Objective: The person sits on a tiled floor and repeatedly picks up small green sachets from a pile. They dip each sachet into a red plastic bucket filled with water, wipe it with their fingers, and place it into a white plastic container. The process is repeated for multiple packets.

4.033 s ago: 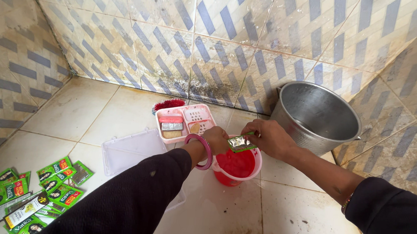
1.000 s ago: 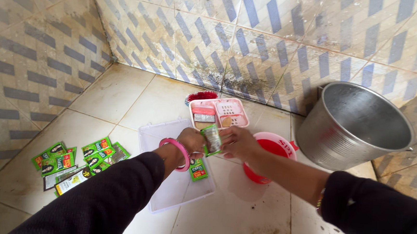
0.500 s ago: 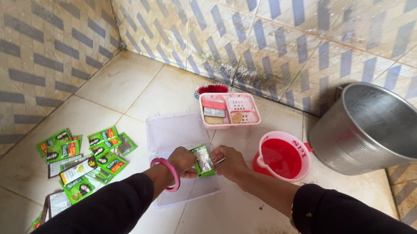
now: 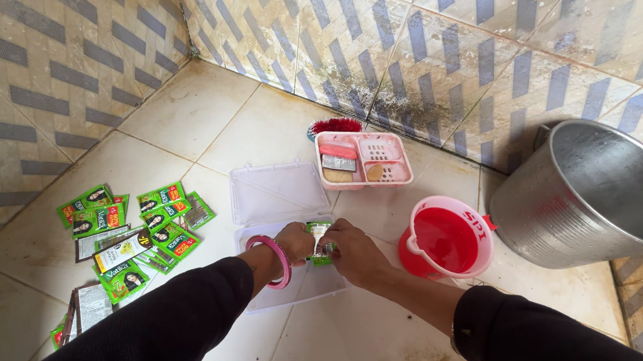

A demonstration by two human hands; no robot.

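both hands, left hand [image 4: 295, 242] and right hand [image 4: 351, 251], are pinching a green packet [image 4: 320, 241] over the clear box [image 4: 279, 200], and squeezing hard could be squirting stuff onto the floor.

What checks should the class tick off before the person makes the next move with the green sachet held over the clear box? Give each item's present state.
1. Both hands on sachet: left hand and right hand pinch the green sachet. Ok.
2. Sachet over the clear box, not the floor: ok.
3. Whether the sachet is torn open: cannot tell.
4. Red mug upright, apart from the hands: ok.
5. Loose sachet pile scattered on the floor tiles, not gathered: not ok.
6. Metal bucket clear of the arms: ok.
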